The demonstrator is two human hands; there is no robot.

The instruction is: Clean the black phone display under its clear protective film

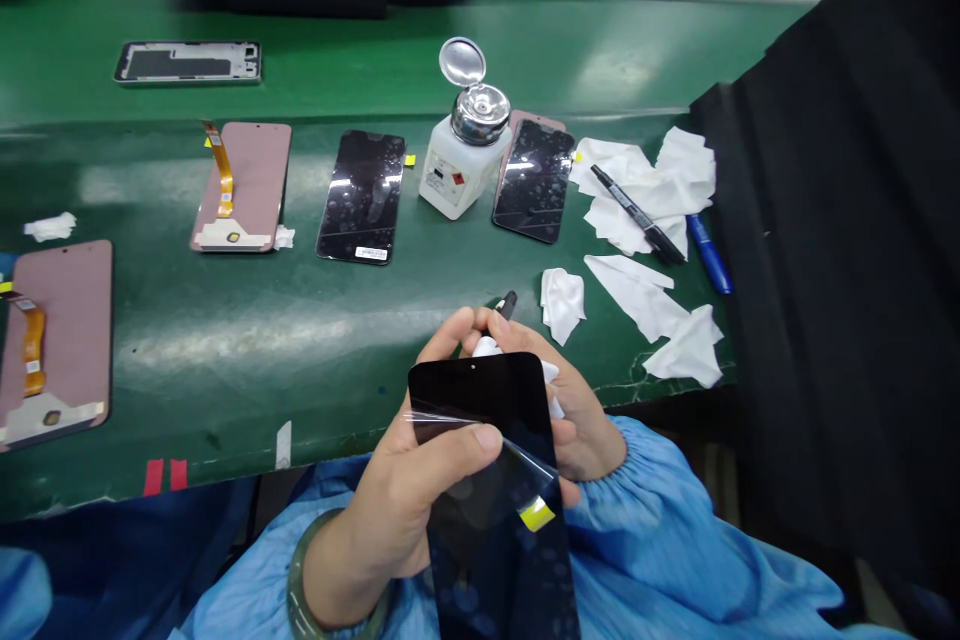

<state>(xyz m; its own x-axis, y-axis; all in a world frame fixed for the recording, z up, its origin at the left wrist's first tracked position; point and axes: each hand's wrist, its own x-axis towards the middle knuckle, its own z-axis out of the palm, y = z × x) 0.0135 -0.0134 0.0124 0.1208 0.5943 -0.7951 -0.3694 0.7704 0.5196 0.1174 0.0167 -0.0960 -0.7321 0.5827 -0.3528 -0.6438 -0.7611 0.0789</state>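
A black phone screen (pixel 491 560) tilts up in front of me above the table's front edge. My left hand (pixel 416 480) is closed on its left side, with the thumb pressed flat on the glass. Clear film (pixel 529 460) with a yellow tab (pixel 536 516) is folded back across the screen under that thumb. Behind the screen, my right hand (pixel 581 410) is closed around a crumpled white cloth (pixel 487 347), its lower fingertips by the screen's right edge. A black-tipped object (pixel 508 304) sticks out past the fingers; most of it is hidden.
A white dispenser bottle (pixel 459 170) stands lid up between dark screens (pixel 362 195) (pixel 534 182). Pink-backed screens (pixel 251 180) (pixel 64 340) lie left, a phone frame (pixel 187 63) behind. White cloths (pixel 637 290), a black marker (pixel 637 213) and a blue pen (pixel 709 255) lie right.
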